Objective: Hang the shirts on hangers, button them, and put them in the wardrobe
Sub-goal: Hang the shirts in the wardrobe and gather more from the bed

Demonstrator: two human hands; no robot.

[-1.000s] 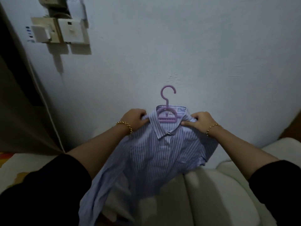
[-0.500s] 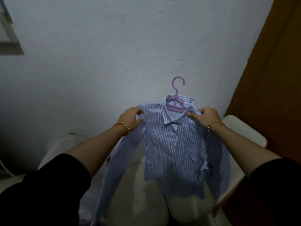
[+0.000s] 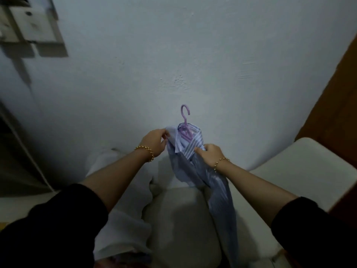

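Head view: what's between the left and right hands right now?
In the head view, the striped shirt's collar on the purple hanger fills the stretch between the left hand and the right hand; each hand pinches fabric.

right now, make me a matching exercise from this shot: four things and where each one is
Things:
1. hanger
2. left hand
3. right hand
4. switch plates

Places:
A. gripping the shirt at its right collar
B. on the wall, upper left
C. hook poking up above the collar
D. pinching the shirt's left edge

Pairs: 1-C, 2-D, 3-A, 4-B
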